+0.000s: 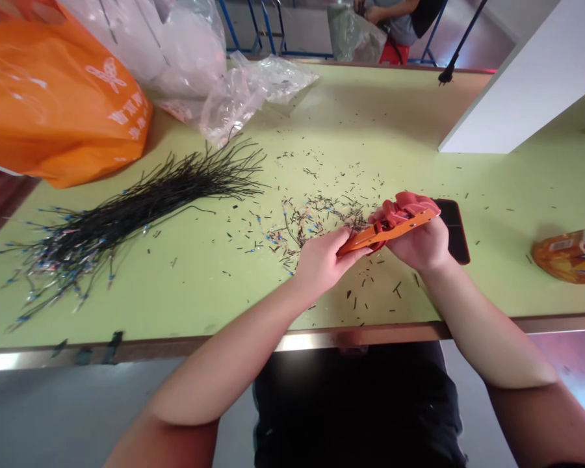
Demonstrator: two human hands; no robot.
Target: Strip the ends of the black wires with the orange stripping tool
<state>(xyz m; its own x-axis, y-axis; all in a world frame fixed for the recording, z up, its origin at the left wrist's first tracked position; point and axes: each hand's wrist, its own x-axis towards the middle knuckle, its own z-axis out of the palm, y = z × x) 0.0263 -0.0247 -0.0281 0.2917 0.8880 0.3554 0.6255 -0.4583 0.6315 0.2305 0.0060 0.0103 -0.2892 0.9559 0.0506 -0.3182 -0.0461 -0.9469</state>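
Observation:
An orange and red hand tool (403, 226), like a wire stripper, is held above the table in front of me. My left hand (324, 260) is closed on its left end, thumb and fingers on either side of it. My right hand (422, 240) is wrapped round the red-handled right end. Below and beyond the tool lie many short black wire scraps and small blue-tipped pieces (312, 224). A large bundle of black wires (146, 201) with blue-tipped and bare ends rests on the table to the left.
The green table (185, 286) holds an orange bag (63, 97) and clear plastic bags (253, 84) at the back left. A dark phone (455, 231) lies beside my right hand. An orange packet (572, 255) and a white panel (526, 84) are rightward. A person sits beyond.

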